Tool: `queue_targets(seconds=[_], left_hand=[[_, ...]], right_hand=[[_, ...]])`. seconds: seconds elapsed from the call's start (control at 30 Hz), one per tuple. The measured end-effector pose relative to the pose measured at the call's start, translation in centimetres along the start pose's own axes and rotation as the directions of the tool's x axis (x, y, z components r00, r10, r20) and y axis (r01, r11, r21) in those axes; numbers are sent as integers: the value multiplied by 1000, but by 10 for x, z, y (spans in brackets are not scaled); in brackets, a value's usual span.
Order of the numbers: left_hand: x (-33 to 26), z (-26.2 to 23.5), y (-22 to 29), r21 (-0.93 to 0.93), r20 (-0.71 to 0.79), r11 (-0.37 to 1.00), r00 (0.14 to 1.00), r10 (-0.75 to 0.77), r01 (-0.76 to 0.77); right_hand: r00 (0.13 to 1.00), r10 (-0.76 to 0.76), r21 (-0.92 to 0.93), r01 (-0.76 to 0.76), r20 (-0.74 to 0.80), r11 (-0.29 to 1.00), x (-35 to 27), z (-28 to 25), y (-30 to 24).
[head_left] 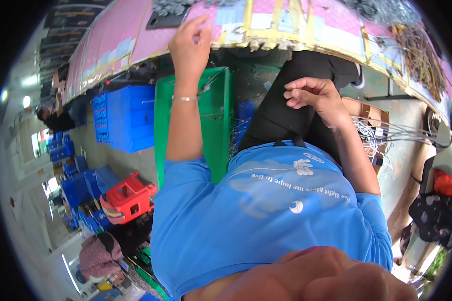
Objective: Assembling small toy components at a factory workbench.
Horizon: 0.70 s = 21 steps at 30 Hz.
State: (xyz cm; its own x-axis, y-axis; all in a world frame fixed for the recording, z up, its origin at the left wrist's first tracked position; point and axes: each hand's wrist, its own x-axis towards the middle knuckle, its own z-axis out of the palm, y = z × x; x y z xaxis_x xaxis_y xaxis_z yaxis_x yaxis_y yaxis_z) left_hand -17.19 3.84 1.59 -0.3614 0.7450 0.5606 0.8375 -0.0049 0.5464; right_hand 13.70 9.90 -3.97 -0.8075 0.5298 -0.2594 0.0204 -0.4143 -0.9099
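Note:
My left hand (190, 50) is raised at the workbench's near edge, its fingers bent and apart, with nothing visible in them. Just beyond its fingertips a dark flat tray-like piece (166, 20) lies on the bench, with a heap of small grey parts (171, 7) behind it. My right hand (317, 98) hovers above my lap, short of the bench edge. Its fingers curl together against the thumb; anything small between them cannot be made out. Below my left forearm stands a green bin (218, 115) with a few thin wires (213, 116) in it.
The workbench (226, 32) has a pink, taped, ragged-edged top. More grey parts (369, 7) and brownish wire bundles (419, 60) lie on its right. Blue crates (130, 118) and a red plastic stool (128, 198) are at left. White cables (371, 135) spill from a cardboard box (374, 111) at right.

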Motion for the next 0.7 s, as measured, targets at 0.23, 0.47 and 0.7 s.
queue_targets(seconds=[0.23, 0.47, 0.7], left_hand=[[72, 54, -17, 185, 120, 942, 958, 261, -280], [64, 51, 9, 349, 255, 930, 967, 25, -116], [32, 54, 21, 38, 96, 997, 994, 60, -64]], right_hand=[[939, -253, -183, 214, -232, 960, -20, -34, -27], [467, -712, -843, -166, -525, 512, -29, -80, -72], [521, -785, -929, -320, -335, 185, 19, -90, -86]])
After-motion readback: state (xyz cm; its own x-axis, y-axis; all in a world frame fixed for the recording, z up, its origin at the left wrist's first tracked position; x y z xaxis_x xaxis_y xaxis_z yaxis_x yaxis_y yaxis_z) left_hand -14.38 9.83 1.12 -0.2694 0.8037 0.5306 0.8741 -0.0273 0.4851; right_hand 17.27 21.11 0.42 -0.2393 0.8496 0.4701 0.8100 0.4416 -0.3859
